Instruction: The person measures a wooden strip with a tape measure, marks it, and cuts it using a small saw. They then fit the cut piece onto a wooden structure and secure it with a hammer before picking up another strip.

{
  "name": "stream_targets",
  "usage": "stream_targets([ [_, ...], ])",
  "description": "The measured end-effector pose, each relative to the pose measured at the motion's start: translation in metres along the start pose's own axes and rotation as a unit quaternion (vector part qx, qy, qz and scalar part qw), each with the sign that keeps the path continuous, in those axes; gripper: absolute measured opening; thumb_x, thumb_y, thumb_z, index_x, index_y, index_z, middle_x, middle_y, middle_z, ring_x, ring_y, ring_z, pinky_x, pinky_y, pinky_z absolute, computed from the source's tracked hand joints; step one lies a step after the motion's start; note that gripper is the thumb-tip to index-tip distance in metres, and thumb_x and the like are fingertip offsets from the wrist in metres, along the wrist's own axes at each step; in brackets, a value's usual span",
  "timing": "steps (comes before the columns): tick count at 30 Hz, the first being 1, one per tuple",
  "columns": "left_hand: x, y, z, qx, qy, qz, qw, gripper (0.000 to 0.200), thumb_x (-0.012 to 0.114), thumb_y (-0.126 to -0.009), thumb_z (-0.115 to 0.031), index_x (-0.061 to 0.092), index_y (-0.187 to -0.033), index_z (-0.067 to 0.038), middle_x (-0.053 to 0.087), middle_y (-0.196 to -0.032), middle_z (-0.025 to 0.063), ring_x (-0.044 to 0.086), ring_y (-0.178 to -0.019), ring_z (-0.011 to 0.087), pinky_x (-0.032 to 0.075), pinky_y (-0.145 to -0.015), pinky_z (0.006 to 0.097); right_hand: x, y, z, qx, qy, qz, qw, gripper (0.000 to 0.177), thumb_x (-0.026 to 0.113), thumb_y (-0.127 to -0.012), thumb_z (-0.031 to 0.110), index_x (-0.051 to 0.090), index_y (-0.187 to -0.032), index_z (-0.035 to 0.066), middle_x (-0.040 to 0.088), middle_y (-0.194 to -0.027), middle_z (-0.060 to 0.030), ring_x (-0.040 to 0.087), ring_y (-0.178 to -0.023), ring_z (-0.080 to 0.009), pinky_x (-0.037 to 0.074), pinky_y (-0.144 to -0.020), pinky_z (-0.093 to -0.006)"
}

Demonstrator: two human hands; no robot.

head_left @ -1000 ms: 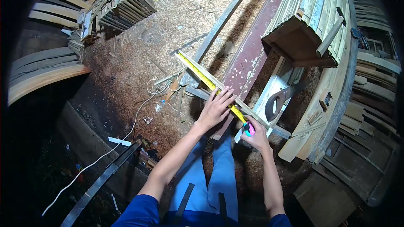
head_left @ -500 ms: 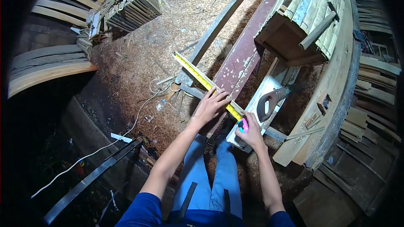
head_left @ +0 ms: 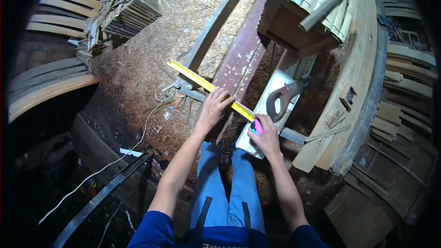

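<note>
A yellow tape measure blade (head_left: 197, 79) stretches diagonally along a thin wooden strip, above the reddish painted beam (head_left: 239, 66). My left hand (head_left: 213, 109) is closed around the strip and blade near their middle. At the lower right end, my right hand (head_left: 266, 135) grips the pink and black tape case (head_left: 257, 127). The far end of the blade sticks out to the upper left, near the grey beam (head_left: 202, 41). Just right of my right hand, a handsaw (head_left: 279, 102) with a dark handle rests on a white board (head_left: 250, 138).
A wooden box structure (head_left: 294, 27) with a mallet-like tool (head_left: 324, 9) on top stands at the upper right. Long planks (head_left: 340, 110) run down the right side. Stacked slats (head_left: 133, 11) are at the upper left. A white cord (head_left: 108, 167) crosses the shavings-covered floor.
The view has shifted, so the beams and box appear farther left and higher. Both hands still hold the tape and strip, which now lie slightly farther left in view.
</note>
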State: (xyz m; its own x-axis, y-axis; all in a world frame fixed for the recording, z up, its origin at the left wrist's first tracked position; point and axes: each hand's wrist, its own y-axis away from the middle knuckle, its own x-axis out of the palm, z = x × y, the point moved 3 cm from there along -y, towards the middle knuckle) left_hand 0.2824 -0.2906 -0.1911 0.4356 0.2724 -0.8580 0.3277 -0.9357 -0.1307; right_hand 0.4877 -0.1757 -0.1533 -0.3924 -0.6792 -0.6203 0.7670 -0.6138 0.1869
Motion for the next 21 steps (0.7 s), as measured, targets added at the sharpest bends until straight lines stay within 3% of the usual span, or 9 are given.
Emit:
stream_targets([
  [7, -0.002, -0.001, -0.003, 0.005, -0.006, -0.005, 1.000, 0.045, 0.070, -0.073, 0.000, 0.071, -0.117, -0.010, 0.062, -0.119, 0.0125, 0.057, -0.123, 0.0345, 0.042, -0.114, 0.0493, 0.014, 0.017, -0.005, -0.091, 0.078, -0.068, 0.990, 0.053, 0.082, -0.078, 0.012, 0.064, -0.126, 0.001, 0.067, -0.121, -0.0168, 0.064, -0.115, -0.0372, 0.052, -0.101, -0.0461],
  [11, 0.001, -0.002, -0.001, 0.011, -0.007, -0.006, 1.000, 0.045, 0.070, -0.072, 0.002, 0.071, -0.116, -0.009, 0.062, -0.119, 0.0124, 0.057, -0.123, 0.0345, 0.044, -0.112, 0.0482, 0.009, 0.023, 0.000, -0.062, 0.106, -0.032, 0.992, 0.056, 0.081, -0.076, 0.009, 0.063, -0.129, 0.002, 0.067, -0.123, -0.0176, 0.064, -0.115, -0.0375, 0.050, -0.103, -0.0458],
  [13, 0.000, -0.002, -0.001, 0.000, 0.002, 0.003, 1.000, 0.045, 0.071, -0.071, 0.003, 0.072, -0.114, -0.009, 0.062, -0.118, 0.0125, 0.058, -0.122, 0.0341, 0.047, -0.110, 0.0465, 0.004, 0.024, -0.006, -0.019, 0.043, -0.033, 0.998, 0.059, 0.080, -0.074, 0.005, 0.062, -0.131, 0.004, 0.067, -0.122, -0.0173, 0.064, -0.115, -0.0370, 0.049, -0.103, -0.0458],
  [21, 0.000, 0.002, -0.006, -0.017, 0.020, -0.007, 1.000, 0.048, 0.074, -0.069, 0.003, 0.071, -0.115, -0.009, 0.063, -0.118, 0.0127, 0.058, -0.123, 0.0342, 0.047, -0.110, 0.0473, -0.015, 0.017, -0.007, -0.076, 0.088, -0.049, 0.992, 0.060, 0.079, -0.070, 0.001, 0.064, -0.128, 0.004, 0.069, -0.119, -0.0151, 0.065, -0.111, -0.0351, 0.049, -0.099, -0.0453],
])
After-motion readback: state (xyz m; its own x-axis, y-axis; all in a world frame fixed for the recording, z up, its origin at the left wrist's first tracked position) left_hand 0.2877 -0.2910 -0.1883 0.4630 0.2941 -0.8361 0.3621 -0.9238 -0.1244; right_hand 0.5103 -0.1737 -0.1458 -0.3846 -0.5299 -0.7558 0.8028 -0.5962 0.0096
